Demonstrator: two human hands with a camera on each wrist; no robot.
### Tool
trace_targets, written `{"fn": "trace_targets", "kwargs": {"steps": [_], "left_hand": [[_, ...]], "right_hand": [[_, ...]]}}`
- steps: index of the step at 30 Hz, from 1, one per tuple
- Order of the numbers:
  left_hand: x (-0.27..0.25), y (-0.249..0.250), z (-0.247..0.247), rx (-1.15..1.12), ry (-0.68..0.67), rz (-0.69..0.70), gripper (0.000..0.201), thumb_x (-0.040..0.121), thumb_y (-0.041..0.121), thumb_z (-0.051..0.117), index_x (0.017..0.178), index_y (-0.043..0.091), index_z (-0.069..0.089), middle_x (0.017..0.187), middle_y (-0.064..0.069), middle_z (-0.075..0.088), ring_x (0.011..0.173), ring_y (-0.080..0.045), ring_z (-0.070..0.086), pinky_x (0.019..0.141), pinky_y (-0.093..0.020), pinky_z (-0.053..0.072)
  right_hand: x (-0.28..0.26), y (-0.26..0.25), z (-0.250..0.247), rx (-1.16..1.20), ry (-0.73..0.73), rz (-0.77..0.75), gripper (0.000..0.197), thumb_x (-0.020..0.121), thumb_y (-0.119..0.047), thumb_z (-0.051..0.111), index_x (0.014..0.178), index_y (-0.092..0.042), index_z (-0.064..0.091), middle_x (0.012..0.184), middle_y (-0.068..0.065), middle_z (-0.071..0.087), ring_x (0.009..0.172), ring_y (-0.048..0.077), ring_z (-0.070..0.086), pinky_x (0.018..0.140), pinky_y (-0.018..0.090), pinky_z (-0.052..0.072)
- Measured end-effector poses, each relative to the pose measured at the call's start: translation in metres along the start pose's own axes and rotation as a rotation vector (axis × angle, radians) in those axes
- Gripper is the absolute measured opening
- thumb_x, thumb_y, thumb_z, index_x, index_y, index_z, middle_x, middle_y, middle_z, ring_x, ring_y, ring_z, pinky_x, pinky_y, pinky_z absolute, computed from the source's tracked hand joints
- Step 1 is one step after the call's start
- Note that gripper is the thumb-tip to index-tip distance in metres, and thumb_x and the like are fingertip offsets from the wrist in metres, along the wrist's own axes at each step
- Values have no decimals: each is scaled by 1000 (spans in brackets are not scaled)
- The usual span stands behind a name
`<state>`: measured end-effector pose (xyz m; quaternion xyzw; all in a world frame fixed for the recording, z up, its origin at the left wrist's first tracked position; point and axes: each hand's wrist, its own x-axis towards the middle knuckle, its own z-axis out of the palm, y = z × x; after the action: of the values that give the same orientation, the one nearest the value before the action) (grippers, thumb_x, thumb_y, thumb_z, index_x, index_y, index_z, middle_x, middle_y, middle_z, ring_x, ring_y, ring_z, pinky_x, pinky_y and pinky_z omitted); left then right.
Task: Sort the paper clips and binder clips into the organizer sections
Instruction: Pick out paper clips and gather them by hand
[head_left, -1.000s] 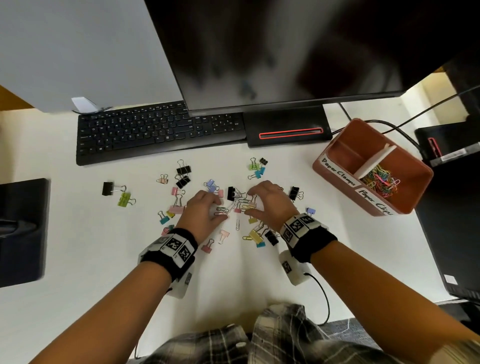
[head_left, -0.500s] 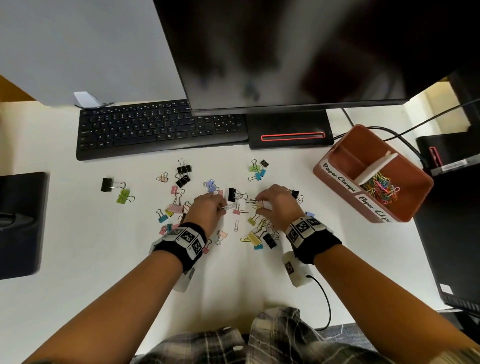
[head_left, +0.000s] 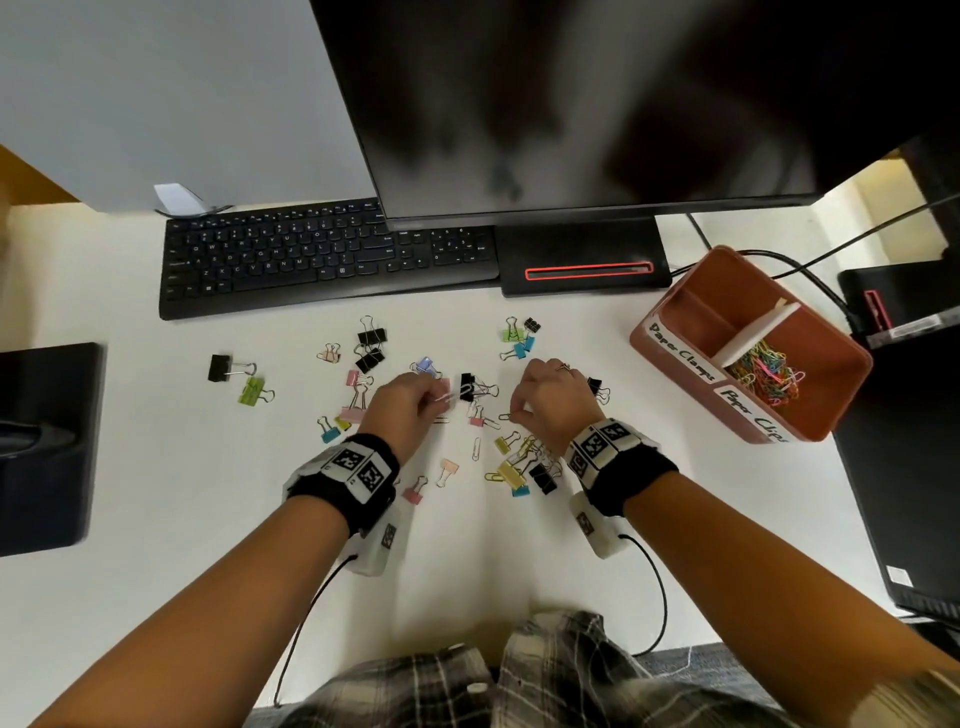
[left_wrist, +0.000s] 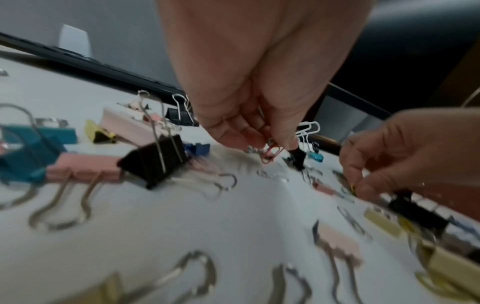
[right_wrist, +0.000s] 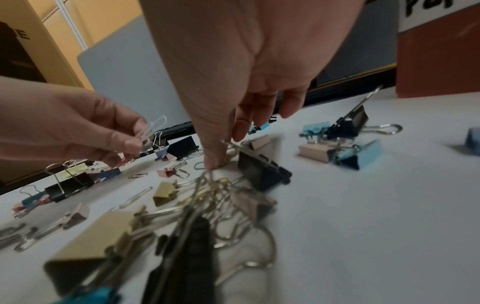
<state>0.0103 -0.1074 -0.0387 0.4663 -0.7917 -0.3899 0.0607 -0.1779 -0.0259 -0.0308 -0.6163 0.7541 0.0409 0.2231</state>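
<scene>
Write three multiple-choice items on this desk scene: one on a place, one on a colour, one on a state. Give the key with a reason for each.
1. Where do the coloured paper clips already sorted lie?
A. In the organizer's near section
B. On the keyboard
C. In the far section

2. What colour is the binder clip lying right next to the black binder clip at the far left of the scatter?
A. Red
B. Green
C. White

3. What is the left hand doing?
A. Lying flat on the desk
B. Typing
C. Pinching paper clips at its fingertips

Key: 1 A, the head view shows the tangle in the nearer compartment, the far one bare. 2 B, a light green clip lies by the black one. 3 C, both wrist views show clips held between the thumb and fingers of that hand.
</scene>
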Motion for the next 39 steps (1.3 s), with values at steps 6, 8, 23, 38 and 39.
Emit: {"fn": "trace_targets", "kwargs": {"steps": [6,8,23,38,39], "left_hand": [[-7,-4,-27,-100,85,-66,4,84,13,65,85,16,61,76,2,61,66,-4,54,59,3,36],[-10,-7,-28,-67,68,-67,7,83,14,66,90,12,63,79,0,63,69,-12,57,58,1,36],[2,-4,8,499,-145,40,13,90,21,54,95,15,64,98,-6,61,93,-28,57,82,-36,45],[-2,6,18,522,-198,-13,20,88,-1,45,105,3,56,102,-16,60,94,-32,56,78,-34,42],[-4,10,16,466,-179,-37,16,91,3,46,102,3,58,99,-16,61,92,-32,56,76,-34,42]], "right_hand": [[-5,3,1,57,-12,-123,16,90,-24,52,88,-17,66,88,0,68,92,22,54,87,38,44],[-6,1,0,169,49,-141,11,87,-21,58,91,-16,66,87,2,69,88,23,55,85,37,46],[0,-29,9,266,-146,87,17,89,-14,52,94,-7,66,100,12,57,91,29,59,83,39,50],[-7,-11,1,319,-154,-67,29,86,-6,49,109,-16,64,113,9,65,105,28,59,90,36,51],[-12,-2,-6,354,-124,-74,28,86,-7,50,108,-16,65,113,9,66,103,28,61,90,37,51]]}}
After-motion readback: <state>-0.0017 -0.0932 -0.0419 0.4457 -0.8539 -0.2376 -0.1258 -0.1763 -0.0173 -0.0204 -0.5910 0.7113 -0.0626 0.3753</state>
